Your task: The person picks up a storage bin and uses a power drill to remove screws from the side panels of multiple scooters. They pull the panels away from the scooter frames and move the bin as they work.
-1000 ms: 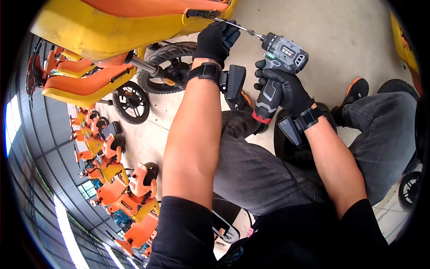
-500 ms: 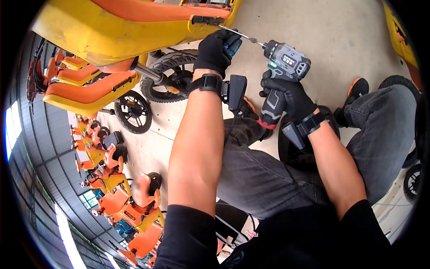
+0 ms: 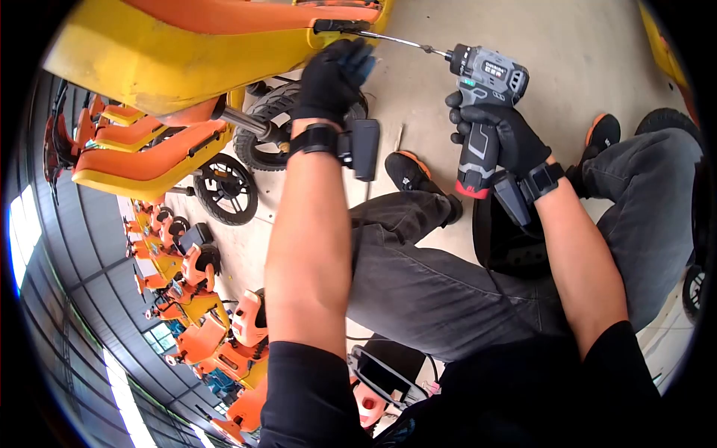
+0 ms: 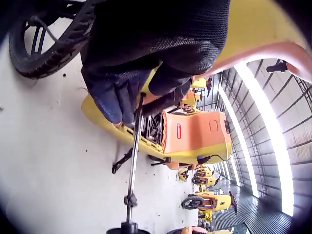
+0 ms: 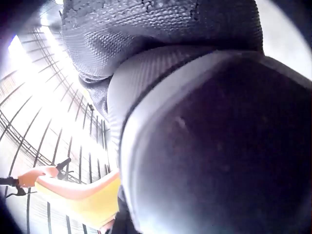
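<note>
The gloved right hand (image 3: pixel 511 136) grips a grey and black power drill (image 3: pixel 489 71) with a red base. From its chuck a long metal shaft (image 3: pixel 396 40) reaches left to a black part (image 3: pixel 340 26) on the yellow and orange scooter body (image 3: pixel 187 56). Just below the shaft's far end is the gloved left hand (image 3: pixel 327 84), fingers loosely bent. In the left wrist view, a gap shows between that hand's (image 4: pixel 161 44) thumb and fingers, beside the shaft (image 4: pixel 134 161). The right wrist view shows the glove (image 5: pixel 161 24) around the handle (image 5: pixel 219 141), very close.
A scooter wheel (image 3: pixel 261 123) is below the left hand. More orange and yellow scooters (image 3: pixel 202 340) stand in a row at the left. The person's shoes (image 3: pixel 407 172) and grey trousers (image 3: pixel 448 280) are below the drill, with another yellow body (image 3: pixel 661 45) at the upper right.
The left hand has moved left and away from the shaft, which it was touching or close against before. The drill and right hand have shifted slightly right in view.
</note>
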Demonstrator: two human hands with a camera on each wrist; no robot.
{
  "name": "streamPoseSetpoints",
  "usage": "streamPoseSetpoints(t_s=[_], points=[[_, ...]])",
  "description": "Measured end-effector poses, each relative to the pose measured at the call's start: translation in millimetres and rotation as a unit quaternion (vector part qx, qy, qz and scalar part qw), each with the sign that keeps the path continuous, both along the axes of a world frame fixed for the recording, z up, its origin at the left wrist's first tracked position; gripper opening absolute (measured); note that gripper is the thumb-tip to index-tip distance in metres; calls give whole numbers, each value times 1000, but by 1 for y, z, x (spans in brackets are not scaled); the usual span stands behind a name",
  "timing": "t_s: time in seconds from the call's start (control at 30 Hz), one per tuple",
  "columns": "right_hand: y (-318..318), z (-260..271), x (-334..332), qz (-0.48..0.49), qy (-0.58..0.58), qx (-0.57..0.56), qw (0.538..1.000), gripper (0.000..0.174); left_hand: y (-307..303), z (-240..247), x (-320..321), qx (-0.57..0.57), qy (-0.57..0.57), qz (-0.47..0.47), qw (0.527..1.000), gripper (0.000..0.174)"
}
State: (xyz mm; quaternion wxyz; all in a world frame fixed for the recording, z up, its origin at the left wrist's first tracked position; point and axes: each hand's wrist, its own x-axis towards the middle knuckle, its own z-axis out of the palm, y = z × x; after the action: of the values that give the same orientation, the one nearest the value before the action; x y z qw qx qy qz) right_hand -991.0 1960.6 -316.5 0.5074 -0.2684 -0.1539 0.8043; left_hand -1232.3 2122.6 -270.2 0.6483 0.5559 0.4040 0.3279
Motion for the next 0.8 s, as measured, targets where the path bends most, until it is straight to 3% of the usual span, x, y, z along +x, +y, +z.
streamPoseSetpoints(t_s=[0.03, 0.07, 0.2, 0.5, 0.63, 0.73, 0.8], points=[[0, -4, 1, -4, 2, -6, 1000, 29, -6, 8, -6, 127, 119, -65, 983, 28], [3, -8, 3, 8, 11, 7, 1000, 29, -9, 14, -8, -72, -69, 18, 995, 32], [4, -10, 5, 26, 7, 19, 999, 30, -9, 23, 4, -164, -115, 93, 975, 42], [3, -10, 6, 17, -3, 15, 1000, 32, -9, 15, 19, -177, -153, 108, 966, 64], [4, -6, 7, 4, -40, 8, 999, 28, -2, 15, 17, -232, -187, 108, 948, 62], [4, -9, 8, -6, -9, -12, 1000, 25, -4, 15, 20, -227, -167, 102, 954, 81], [7, -10, 9, 1, -11, -10, 1000, 25, -2, 15, 22, -233, -171, 99, 952, 82]])
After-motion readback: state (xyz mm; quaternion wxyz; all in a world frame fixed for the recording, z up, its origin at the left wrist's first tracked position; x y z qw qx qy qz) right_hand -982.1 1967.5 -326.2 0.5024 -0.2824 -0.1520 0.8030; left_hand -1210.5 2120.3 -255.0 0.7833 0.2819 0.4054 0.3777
